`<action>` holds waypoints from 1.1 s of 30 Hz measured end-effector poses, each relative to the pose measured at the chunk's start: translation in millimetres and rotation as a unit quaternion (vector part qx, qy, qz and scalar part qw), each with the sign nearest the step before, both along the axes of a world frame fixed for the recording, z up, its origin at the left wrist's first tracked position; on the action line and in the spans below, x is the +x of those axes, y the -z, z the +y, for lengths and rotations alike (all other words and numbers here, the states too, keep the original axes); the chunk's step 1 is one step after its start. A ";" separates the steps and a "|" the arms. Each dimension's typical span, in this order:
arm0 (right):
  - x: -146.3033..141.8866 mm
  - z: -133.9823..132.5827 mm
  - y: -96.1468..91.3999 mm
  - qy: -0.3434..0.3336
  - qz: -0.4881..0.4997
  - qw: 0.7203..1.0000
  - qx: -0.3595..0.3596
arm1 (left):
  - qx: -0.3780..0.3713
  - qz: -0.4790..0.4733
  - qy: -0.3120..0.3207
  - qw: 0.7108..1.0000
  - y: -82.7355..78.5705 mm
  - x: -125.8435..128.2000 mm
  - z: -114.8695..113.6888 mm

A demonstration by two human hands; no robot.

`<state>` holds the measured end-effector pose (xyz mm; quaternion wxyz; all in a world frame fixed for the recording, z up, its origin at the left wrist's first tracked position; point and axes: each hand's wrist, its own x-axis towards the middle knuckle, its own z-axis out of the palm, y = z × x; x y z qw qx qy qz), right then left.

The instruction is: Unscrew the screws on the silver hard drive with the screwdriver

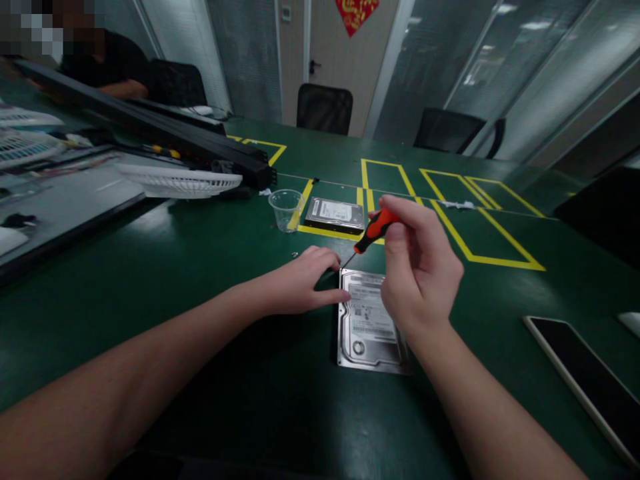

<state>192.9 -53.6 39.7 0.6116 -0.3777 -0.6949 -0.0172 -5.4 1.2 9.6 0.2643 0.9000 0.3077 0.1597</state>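
Note:
A silver hard drive [367, 327] lies flat on the green table [210, 267] in front of me. My right hand [420, 267] grips a small screwdriver [373, 230] with an orange and black handle, its tip angled down toward the drive's far left corner. My left hand [300, 280] rests on the table, fingertips touching the drive's left edge near that corner. A tiny screw [295, 254] lies on the table just beyond my left hand.
A second hard drive [335, 215] and a clear plastic cup [286, 209] sit farther back among yellow tape rectangles. A phone [585, 377] lies at right. A long black bar [150, 127], white fan parts [180, 181] and a seated person [100, 63] are at left.

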 end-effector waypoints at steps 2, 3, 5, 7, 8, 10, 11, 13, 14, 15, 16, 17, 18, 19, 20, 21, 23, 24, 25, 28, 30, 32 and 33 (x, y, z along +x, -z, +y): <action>-0.1 -0.7 -0.1 -0.012 0.003 1.000 0.002 | 0.001 -0.001 0.001 1.000 0.1 0.0 0.3; -0.4 -0.7 0.1 -0.016 0.006 1.000 0.003 | 0.000 0.000 0.001 1.000 0.0 0.0 0.4; -1.7 -0.1 0.8 -0.015 0.015 1.000 -0.001 | -0.001 0.004 -0.001 1.000 -0.4 0.0 0.3; -3.0 1.1 1.7 -0.012 0.032 0.999 -0.002 | -0.003 0.007 -0.002 1.000 -1.0 0.1 -0.1; -3.5 1.9 1.9 -0.008 0.038 0.999 0.003 | -0.005 0.008 -0.003 1.000 -1.3 0.1 -0.3; -3.6 2.9 1.9 0.010 0.033 0.999 0.018 | -0.007 0.008 -0.004 1.000 -1.6 0.1 -0.8; -3.2 3.1 1.5 0.020 0.025 0.999 0.023 | -0.007 0.006 -0.004 1.000 -1.6 0.0 -0.9; -1.9 2.5 0.5 0.034 0.008 0.999 0.023 | -0.006 0.003 -0.004 1.000 -1.2 -0.1 -0.8; -1.2 1.8 0.0 0.035 0.003 0.999 0.019 | -0.005 0.001 -0.003 1.000 -1.0 -0.2 -0.6; -0.4 1.1 -0.4 0.029 0.002 0.999 0.014 | -0.005 0.000 -0.002 1.000 -0.6 -0.3 -0.3; 0.2 0.4 -0.7 0.019 0.003 1.000 0.008 | -0.004 0.000 0.000 1.000 -0.2 -0.4 -0.1; 0.5 -0.3 -0.8 0.006 0.005 1.000 0.002 | -0.003 -0.001 0.001 1.000 0.1 -0.5 0.2; 0.6 -0.8 -0.8 -0.005 0.008 1.000 -0.001 | -0.002 -0.003 0.002 1.000 0.3 -0.6 0.4; 0.2 -1.2 -0.6 -0.014 0.011 1.000 -0.002 | -0.001 -0.004 0.004 1.000 0.5 -0.6 0.5; -0.5 -1.5 -0.5 -0.017 0.014 1.000 -0.003 | 0.000 -0.006 0.004 1.000 0.5 -0.6 0.5; -1.6 -1.6 -0.3 -0.017 0.017 1.000 -0.004 | 0.002 -0.006 0.003 1.000 0.5 -0.5 0.5; -4.4 -1.5 0.2 -0.018 0.035 0.999 -0.013 | 0.001 -0.003 0.003 1.000 0.1 -0.2 0.2; -5.8 -1.2 0.5 -0.023 0.049 0.998 -0.019 | 0.000 -0.002 0.003 1.000 0.0 -0.1 0.2; -6.9 -0.7 0.9 -0.028 0.062 0.997 -0.024 | -0.001 -0.001 0.002 1.000 -0.2 0.0 0.1; -7.1 1.8 2.4 -0.022 0.079 0.996 -0.016 | -0.003 0.003 -0.002 1.000 -0.2 0.1 0.1; -4.6 3.5 2.9 0.002 0.051 0.999 0.018 | -0.003 0.004 -0.004 1.000 -0.1 -0.1 0.1; -1.7 4.1 2.7 0.015 0.014 1.000 0.021 | -0.002 0.002 -0.003 1.000 0.0 -0.3 0.0; -0.6 4.0 2.4 0.018 0.002 1.000 0.017 | 0.000 0.000 -0.002 1.000 0.1 -0.4 0.0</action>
